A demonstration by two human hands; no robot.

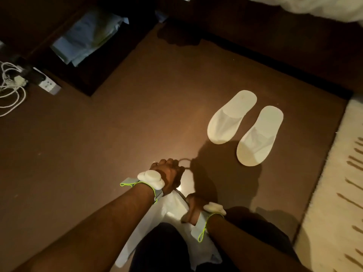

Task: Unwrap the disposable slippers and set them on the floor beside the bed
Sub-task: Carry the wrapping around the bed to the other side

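Note:
Two white disposable slippers lie side by side on the brown floor, the left slipper and the right slipper, soles down, toes toward me. The bed with white bedding runs along the top right. Below the slippers, my left hand and my right hand both grip a white plastic wrapper that hangs down between my forearms. Both hands are closed on it, the left at its upper end, the right at its side. Each wrist carries a strap with a white sensor.
A pale rug with dark dashes covers the floor at the right. A dark open shelf unit holding folded blue-white cloth stands top left. A power strip and white cables lie at the left edge.

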